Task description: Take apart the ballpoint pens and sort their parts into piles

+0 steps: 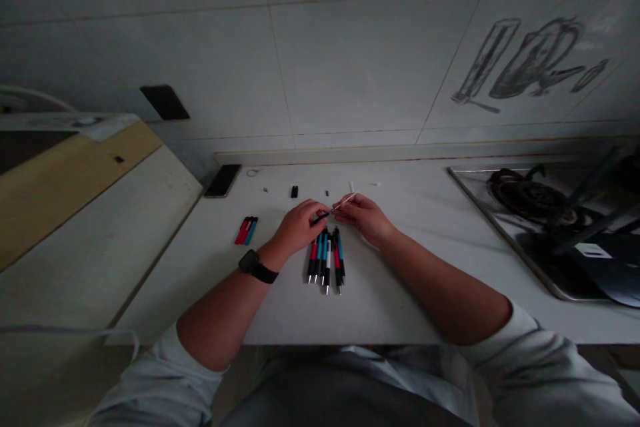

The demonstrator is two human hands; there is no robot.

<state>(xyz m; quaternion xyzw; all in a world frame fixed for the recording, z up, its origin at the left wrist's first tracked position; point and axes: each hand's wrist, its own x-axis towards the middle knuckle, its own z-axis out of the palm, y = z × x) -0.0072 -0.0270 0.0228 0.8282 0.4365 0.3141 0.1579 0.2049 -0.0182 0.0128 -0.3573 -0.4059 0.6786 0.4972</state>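
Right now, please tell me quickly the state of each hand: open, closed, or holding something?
Left hand: closed, pinching a black pen part.
Right hand: closed, pinching a thin white refill.

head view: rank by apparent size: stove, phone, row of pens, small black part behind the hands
1. stove, cut off by the frame edge, still largest
2. row of pens
3. phone, close to the pens and farther from the camera, so 2 and 3 are unsure
4. small black part
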